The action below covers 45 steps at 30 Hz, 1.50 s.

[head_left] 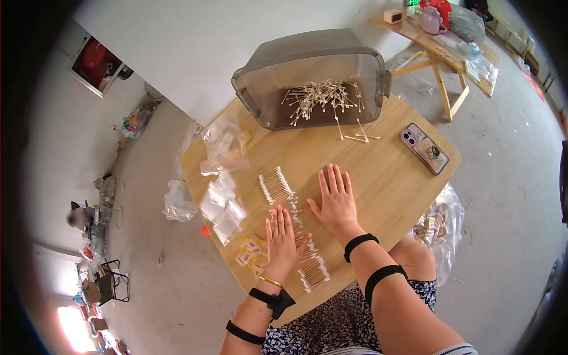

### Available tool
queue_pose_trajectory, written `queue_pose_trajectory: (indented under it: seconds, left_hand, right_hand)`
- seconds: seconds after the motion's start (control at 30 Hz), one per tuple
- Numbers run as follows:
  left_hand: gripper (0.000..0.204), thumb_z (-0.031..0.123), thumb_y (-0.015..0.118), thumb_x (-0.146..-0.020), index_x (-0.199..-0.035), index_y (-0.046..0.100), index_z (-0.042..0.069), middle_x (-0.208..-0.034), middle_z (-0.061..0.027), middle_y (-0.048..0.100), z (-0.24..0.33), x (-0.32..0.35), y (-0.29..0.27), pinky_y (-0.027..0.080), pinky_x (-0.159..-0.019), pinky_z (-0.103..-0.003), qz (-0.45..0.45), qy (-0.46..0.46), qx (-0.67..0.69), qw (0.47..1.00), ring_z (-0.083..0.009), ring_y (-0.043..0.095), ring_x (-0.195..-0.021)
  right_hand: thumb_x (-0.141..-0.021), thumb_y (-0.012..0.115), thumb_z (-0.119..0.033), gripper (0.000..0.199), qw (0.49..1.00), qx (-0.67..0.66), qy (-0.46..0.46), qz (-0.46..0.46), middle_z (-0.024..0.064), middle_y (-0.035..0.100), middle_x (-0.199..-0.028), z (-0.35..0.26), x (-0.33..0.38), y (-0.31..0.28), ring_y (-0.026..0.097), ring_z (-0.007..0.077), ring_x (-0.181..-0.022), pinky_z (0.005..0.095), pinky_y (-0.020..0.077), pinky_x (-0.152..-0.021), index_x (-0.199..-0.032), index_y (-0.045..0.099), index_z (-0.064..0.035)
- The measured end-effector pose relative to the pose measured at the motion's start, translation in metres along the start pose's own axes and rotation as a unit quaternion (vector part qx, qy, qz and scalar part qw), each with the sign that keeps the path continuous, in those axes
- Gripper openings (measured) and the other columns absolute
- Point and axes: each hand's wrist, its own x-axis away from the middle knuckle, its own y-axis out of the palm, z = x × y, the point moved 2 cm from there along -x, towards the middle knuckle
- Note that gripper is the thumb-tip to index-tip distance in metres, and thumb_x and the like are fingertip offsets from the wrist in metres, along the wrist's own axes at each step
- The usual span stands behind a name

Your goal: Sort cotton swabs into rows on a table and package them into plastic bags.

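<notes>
**Both palms flat on the table, cotton swabs between them**

Your left hand (280, 238) lies flat, fingers straight and close together, palm down near the front edge of the table (390, 177). It grips nothing; its thumb side touches the row of cotton swabs (294, 228) that runs from mid-table down toward the front edge. Your right hand (335, 198) is also flat and palm down, fingers straight and slightly spread, holding nothing, just right of the same row, w/ the thumb pointing toward the swabs. The row sits between the two hands; the upper bundle is neat, the lower part near your left thumb looks looser.

Left of your left hand, near the front-left edge, is a small heap of orange-and-white sachets (251, 253). Above that, along the left edge, lie clear plastic bags (222, 207), and more clear bags (225, 145) pile up toward the back-left corner.

At the back edge sits a grey see-through bin (313, 74) tipped on its side, opening facing you, w/ loose swabs (322, 97) piled inside. A few stray swabs (358, 133) lie on the table just in front of it. A phone (424, 148) rests face down near the right edge, well apart from both hands.

On the floor by your right knee is a clear bag of small packets (435, 228).
</notes>
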Motion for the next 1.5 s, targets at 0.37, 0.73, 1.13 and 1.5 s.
queue_pose_trajectory:
  seconds: [0.37, 0.73, 1.13, 1.5]
  left_hand:
    - [0.096, 0.064, 0.038, -0.098, -0.154, 0.011, -0.009, -0.162, -0.0284, 0.010, 0.010, -0.008, -0.011, 0.003, -0.123, -0.052, 0.058, -0.002, 0.024, 0.998, -0.0379, 0.007, -0.152]
    - [0.092, 0.062, 0.035, -0.099, -0.155, 0.011, -0.007, -0.163, -0.0245, 0.011, -0.007, -0.042, -0.001, 0.003, -0.123, -0.051, 0.080, 0.004, 0.008, 0.997, -0.0360, 0.007, -0.153]
    - [0.088, 0.063, 0.025, -0.101, -0.157, 0.004, -0.002, -0.165, -0.0228, 0.002, -0.054, -0.028, -0.004, 0.002, -0.123, -0.047, 0.274, -0.150, 0.348, 0.884, -0.0349, 0.002, -0.153]
    - [0.081, 0.052, 0.036, -0.104, -0.157, 0.005, -0.001, -0.165, -0.0207, 0.003, -0.031, -0.069, 0.023, 0.006, -0.123, -0.040, 0.242, -0.039, 0.554, 0.796, -0.0325, 0.001, -0.154]
  right_hand:
    - [-0.095, 0.048, -0.053, 0.081, 1.000, -0.010, 0.005, 0.006, 0.0198, 0.024, -0.161, 0.003, 0.000, 0.000, 0.015, 0.0301, -0.152, 0.0470, 0.0112, -0.124, -0.154, 0.028, -0.0008]
    - [-0.095, 0.050, -0.053, 0.082, 1.000, -0.007, -0.002, 0.013, 0.0193, 0.025, -0.161, 0.001, 0.000, 0.001, 0.015, 0.0301, -0.152, 0.0471, 0.0104, -0.124, -0.154, 0.028, -0.0007]
    - [-0.100, 0.045, -0.039, 0.065, 0.988, -0.151, -0.030, 0.022, 0.0225, 0.032, -0.156, 0.005, -0.009, 0.017, 0.023, 0.0347, -0.149, 0.0453, 0.0162, -0.123, -0.149, 0.034, 0.0035]
    - [-0.098, 0.047, -0.014, 0.055, 0.930, -0.341, -0.134, 0.006, 0.0266, 0.032, -0.154, -0.075, -0.025, 0.047, 0.025, 0.0409, -0.147, 0.0458, 0.0199, -0.122, -0.148, 0.034, 0.0052]
